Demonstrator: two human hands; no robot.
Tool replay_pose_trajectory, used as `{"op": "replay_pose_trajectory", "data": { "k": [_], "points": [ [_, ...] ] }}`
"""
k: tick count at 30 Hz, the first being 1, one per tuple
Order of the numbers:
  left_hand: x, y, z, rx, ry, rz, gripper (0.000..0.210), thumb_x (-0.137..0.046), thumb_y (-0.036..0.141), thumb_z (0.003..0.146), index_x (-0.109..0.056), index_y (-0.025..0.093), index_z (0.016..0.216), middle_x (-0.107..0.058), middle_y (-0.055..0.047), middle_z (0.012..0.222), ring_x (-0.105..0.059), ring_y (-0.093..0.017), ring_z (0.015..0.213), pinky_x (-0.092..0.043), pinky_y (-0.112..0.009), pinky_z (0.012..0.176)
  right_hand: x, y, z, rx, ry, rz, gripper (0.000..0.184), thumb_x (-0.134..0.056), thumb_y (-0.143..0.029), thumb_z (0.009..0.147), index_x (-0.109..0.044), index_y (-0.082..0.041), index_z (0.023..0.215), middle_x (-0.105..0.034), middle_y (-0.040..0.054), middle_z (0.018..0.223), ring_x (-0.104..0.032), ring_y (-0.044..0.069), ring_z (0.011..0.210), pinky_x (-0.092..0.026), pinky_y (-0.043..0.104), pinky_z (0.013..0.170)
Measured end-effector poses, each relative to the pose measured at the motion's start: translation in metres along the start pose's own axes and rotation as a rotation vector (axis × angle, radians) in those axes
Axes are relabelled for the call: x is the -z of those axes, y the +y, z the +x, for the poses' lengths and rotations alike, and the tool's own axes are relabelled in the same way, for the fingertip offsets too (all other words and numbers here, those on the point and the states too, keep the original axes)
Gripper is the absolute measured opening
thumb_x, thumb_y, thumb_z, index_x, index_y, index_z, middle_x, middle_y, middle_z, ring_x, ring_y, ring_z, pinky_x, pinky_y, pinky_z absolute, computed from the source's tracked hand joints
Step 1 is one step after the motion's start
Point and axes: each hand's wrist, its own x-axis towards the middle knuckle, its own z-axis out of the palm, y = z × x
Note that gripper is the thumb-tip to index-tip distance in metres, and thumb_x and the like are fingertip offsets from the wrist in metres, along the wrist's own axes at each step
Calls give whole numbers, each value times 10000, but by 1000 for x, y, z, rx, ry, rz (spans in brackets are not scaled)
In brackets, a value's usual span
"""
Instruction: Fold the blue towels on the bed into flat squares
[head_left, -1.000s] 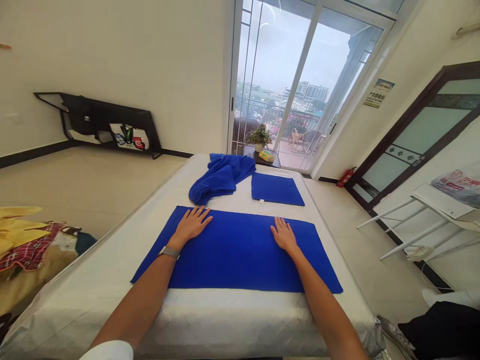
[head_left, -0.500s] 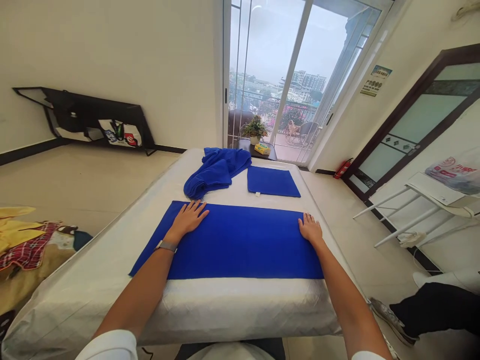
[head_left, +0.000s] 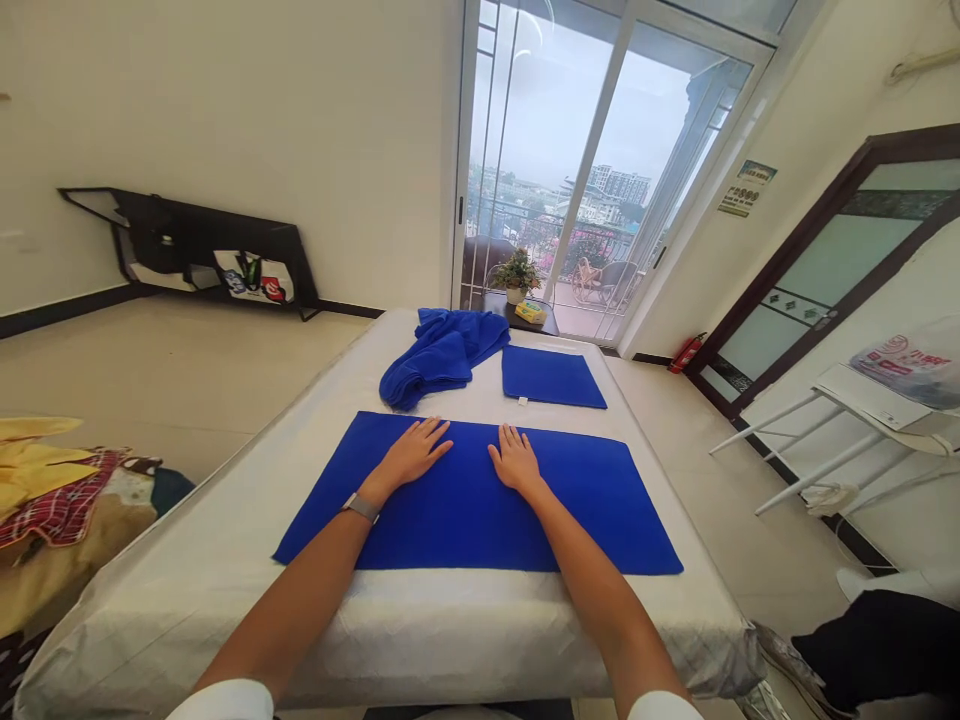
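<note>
Fingers (head_left: 436,433) of the left hand (head_left: 405,460) were held straight and slightly apart, with the palm laid down near the far edge of one large blue cloth (head_left: 465,520). On the same cloth the right hand (head_left: 517,462) was placed flat, its fingers pointed toward the far edge and kept close together, the thumb set off on the side facing the left hand. Between the two hands a strip of blue was left visible. One watch (head_left: 363,508) was worn on the left wrist.

The cloth was spread along the near part of one pale-covered, bed-like platform (head_left: 472,620). Beyond it were seen one smaller folded blue cloth (head_left: 555,377), with one white tag (head_left: 522,401) at its near edge, and one loose blue heap (head_left: 442,355), whose pieces could not be counted. Any lettering on the tag was too small to be read.

Past the far end, one potted plant (head_left: 517,270) and one yellow packet (head_left: 531,313) were set on a dark side table (head_left: 498,303); the packet's print could not be read. Red markings, too blurred to be read surely, were borne by one plastic bag (head_left: 907,362) at the right. One two-part notice (head_left: 741,188) was mounted on the wall, its text likewise illegible.
</note>
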Motion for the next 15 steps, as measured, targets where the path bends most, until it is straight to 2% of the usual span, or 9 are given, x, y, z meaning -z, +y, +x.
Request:
{"op": "replay_pose_trajectory", "data": {
  "k": [3, 6, 8, 13, 15],
  "points": [
    [-7, 4, -1, 0, -44, 13, 722, -204, 642, 986, -359, 199, 1533, -336, -100, 1606, -248, -239, 1503, -177, -438, 1224, -9, 6, 3, -20, -14, 10, 699, -113, -525, 1032, -184, -105, 1586, -169, 72, 1651, -97, 173, 1528, -59, 379, 1235],
    [-10, 2, -2, 20, -75, 29, 723, -192, 648, 983, -326, 216, 1547, -312, -80, 1617, -223, -238, 1512, -157, -445, 1223, -7, 35, -3, -49, -23, -9, 691, -120, -526, 1033, -178, -120, 1589, -164, 64, 1653, -85, 168, 1529, -53, 380, 1234],
    [-10, 0, -2, 24, -81, 34, 719, -178, 645, 984, -315, 227, 1552, -303, -68, 1620, -215, -232, 1514, -145, -443, 1224, -1, 68, -12, -113, -28, -32, 681, -128, -519, 1034, -176, -130, 1590, -166, 65, 1654, -82, 171, 1530, -60, 387, 1232],
    [-9, 1, -1, 23, -91, 44, 731, -168, 650, 982, -305, 218, 1555, -300, -68, 1621, -218, -234, 1513, -142, -439, 1224, 20, 177, -49, -357, 1, -95, 675, -130, -490, 1032, -193, -107, 1585, -182, 84, 1651, -102, 179, 1528, -85, 388, 1228],
    [-9, 0, -1, 27, -98, 49, 723, -170, 647, 983, -303, 227, 1556, -300, -65, 1621, -218, -233, 1514, -143, -445, 1223, 24, 212, -62, -452, 27, -103, 679, -125, -478, 1031, -191, -89, 1583, -182, 87, 1651, -118, 183, 1526, -95, 376, 1228]
  ]
}}
